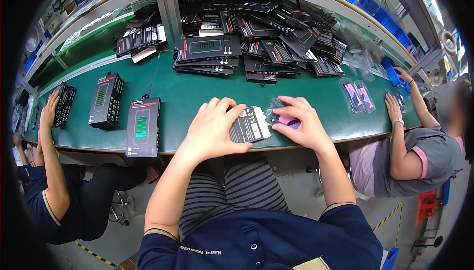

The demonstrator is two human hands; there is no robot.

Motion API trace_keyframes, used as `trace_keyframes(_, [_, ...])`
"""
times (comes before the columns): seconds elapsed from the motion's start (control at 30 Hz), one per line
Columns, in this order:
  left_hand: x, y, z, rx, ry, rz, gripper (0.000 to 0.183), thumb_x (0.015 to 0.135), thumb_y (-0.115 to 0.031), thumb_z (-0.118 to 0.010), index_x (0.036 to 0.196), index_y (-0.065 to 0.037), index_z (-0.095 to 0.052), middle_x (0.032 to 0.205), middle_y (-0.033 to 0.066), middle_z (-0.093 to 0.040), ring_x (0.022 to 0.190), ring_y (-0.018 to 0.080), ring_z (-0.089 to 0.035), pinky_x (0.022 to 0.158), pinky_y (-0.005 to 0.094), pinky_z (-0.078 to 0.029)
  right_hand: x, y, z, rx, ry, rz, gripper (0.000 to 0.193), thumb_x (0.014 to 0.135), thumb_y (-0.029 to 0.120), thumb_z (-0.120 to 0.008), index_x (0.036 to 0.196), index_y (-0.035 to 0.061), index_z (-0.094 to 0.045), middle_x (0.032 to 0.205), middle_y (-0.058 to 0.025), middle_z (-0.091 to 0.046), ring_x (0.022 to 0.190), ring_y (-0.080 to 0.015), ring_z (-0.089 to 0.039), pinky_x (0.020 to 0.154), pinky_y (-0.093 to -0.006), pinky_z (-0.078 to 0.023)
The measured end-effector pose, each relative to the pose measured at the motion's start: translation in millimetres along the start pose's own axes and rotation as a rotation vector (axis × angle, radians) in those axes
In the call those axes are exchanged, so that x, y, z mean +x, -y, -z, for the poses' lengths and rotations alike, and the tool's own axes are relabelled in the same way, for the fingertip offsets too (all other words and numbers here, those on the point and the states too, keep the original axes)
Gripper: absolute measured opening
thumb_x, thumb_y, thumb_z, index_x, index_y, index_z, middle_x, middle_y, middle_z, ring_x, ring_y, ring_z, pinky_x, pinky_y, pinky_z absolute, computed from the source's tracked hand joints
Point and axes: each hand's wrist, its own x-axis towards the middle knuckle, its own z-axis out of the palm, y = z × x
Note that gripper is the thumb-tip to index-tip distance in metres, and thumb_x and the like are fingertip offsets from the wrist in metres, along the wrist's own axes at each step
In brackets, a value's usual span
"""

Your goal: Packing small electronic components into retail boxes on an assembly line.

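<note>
My left hand [212,128] grips a small black cardboard box [241,128] just above the table's near edge. The box lies flat, its back with white print facing up and a white flap at its right end. Just right of that end, my right hand [303,124] pinches a transparent plastic pack [285,120] with a pink and purple piece inside. Pack and box end are close together; whether they touch I cannot tell. Two similar transparent packs [357,96] lie farther right on the green table [197,90].
A large heap of black boxes [291,35] fills the back middle. Upright box rows [143,127] stand at left, near a co-worker's hand [49,109]. Another co-worker's hands [393,107] are at the right end, by a blue bin [392,72]. A metal post [167,11] rises behind.
</note>
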Motion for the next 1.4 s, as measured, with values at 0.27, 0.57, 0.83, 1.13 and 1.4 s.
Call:
trace_keyframes(0.27, [10.6, -6.7, -6.5, -0.026, 0.052, -0.154, 0.077, 0.055, -0.043, -0.085, 0.116, -0.002, -0.064, 0.118, 0.0124, -0.058, 0.110, 0.0289, -0.054, 0.096, 0.0392, -0.043, 7.4, 19.0, -49.0, 0.327, -0.372, -0.218, 0.019, 0.087, 0.016, -0.071, 0.095, -0.0010, -0.068, 0.109, -0.0131, -0.068, 0.107, -0.0292, -0.061, 0.092, -0.0390, -0.050])
trace_keyframes(0.57, [12.8, -29.4, 9.8, -0.395, -0.432, 0.025, 0.095, 0.058, -0.028, -0.088, 0.140, -0.006, -0.046, 0.109, 0.0155, -0.061, 0.093, 0.0315, -0.065, 0.085, 0.0399, -0.052, 34.5, 84.0, -8.4, 0.985, -0.538, -0.002, 0.042, 0.097, 0.006, -0.049, 0.138, -0.0036, -0.046, 0.138, -0.0210, -0.054, 0.134, -0.0263, -0.047, 0.115, -0.0396, -0.033])
trace_keyframes(0.83, [8.0, -24.0, -42.5, -0.801, -0.739, -0.045, 0.112, 0.058, -0.027, -0.097, 0.148, -0.010, -0.033, 0.133, 0.0171, -0.056, 0.113, 0.0273, -0.062, 0.094, 0.0382, -0.053, 42.8, 98.8, -10.1, 1.617, -0.074, -0.368, 0.044, 0.095, 0.013, -0.057, 0.133, -0.0090, -0.054, 0.123, -0.0170, -0.065, 0.111, -0.0208, -0.064, 0.099, -0.0314, -0.049])
trace_keyframes(1.13, [7.8, -15.6, -37.1, -0.663, -0.755, -0.133, 0.103, 0.055, -0.028, -0.098, 0.137, -0.012, -0.038, 0.123, 0.0149, -0.060, 0.101, 0.0261, -0.067, 0.081, 0.0357, -0.058, 40.3, 108.6, -18.7, 1.549, -0.176, -0.368, 0.040, 0.089, 0.006, -0.058, 0.126, -0.0090, -0.060, 0.123, -0.0193, -0.065, 0.110, -0.0237, -0.064, 0.100, -0.0350, -0.050])
trace_keyframes(1.4, [4.4, -13.0, -34.2, -0.535, -0.841, -0.218, 0.094, 0.054, -0.029, -0.099, 0.125, -0.010, -0.041, 0.106, 0.0108, -0.062, 0.085, 0.0229, -0.068, 0.071, 0.0324, -0.057, 35.1, 112.1, -20.8, 1.526, -0.147, -0.352, 0.044, 0.088, -0.004, -0.056, 0.132, -0.0070, -0.057, 0.126, -0.0212, -0.064, 0.111, -0.0224, -0.064, 0.098, -0.0327, -0.052])
